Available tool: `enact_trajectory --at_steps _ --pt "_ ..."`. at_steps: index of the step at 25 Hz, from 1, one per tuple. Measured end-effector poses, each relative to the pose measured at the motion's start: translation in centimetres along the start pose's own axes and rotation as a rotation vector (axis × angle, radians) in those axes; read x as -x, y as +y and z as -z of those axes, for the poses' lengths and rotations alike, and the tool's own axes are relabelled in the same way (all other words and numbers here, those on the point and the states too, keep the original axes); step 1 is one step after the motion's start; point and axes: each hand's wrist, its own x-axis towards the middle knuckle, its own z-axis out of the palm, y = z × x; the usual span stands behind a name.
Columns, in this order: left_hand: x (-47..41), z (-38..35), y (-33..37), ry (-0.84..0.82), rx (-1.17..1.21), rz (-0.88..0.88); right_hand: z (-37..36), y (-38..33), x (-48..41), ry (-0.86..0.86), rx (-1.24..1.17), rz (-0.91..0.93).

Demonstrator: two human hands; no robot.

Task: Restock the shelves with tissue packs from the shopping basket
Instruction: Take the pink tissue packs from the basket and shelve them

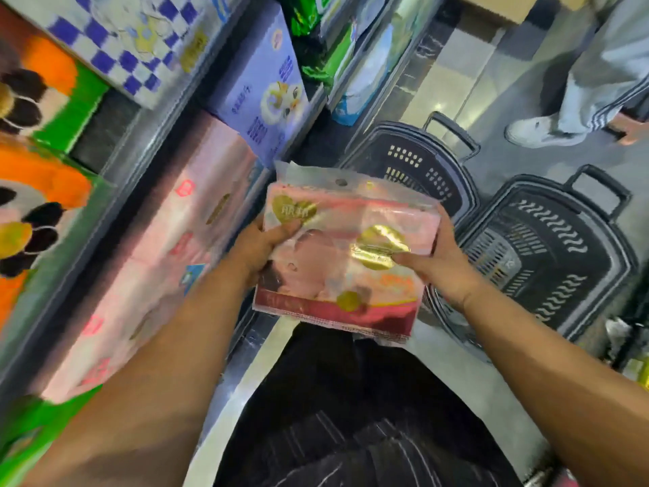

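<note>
Mid-restock: pink tissue pack (346, 254) gripped w/ both hands, left hand (261, 246) & right hand (440, 265) fingers pinching its edges, above & left of nearer basket (548, 261), shelf (147, 191) placement pending.

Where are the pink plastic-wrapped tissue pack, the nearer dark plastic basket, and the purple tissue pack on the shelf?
Pink plastic-wrapped tissue pack (346, 256): head view, front face of the wrapper.
Nearer dark plastic basket (562, 261): head view, slotted inside wall.
Purple tissue pack (261, 86): head view, printed front face.
</note>
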Motion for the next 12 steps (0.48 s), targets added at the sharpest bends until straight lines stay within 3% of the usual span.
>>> enact_trajectory --at_steps 3,7,12 --pt "5.5 0.7 -0.4 0.139 0.165 -0.005 -2.3 -1.6 3.0 0.0 0.033 0.127" --pt "11.1 1.8 -1.3 0.275 0.304 -0.035 -4.3 -4.4 5.3 -0.137 0.115 0.17" --pt "16.1 3.5 -2.1 0.383 0.329 -0.155 -6.2 -7.0 7.5 -0.184 0.195 0.226"
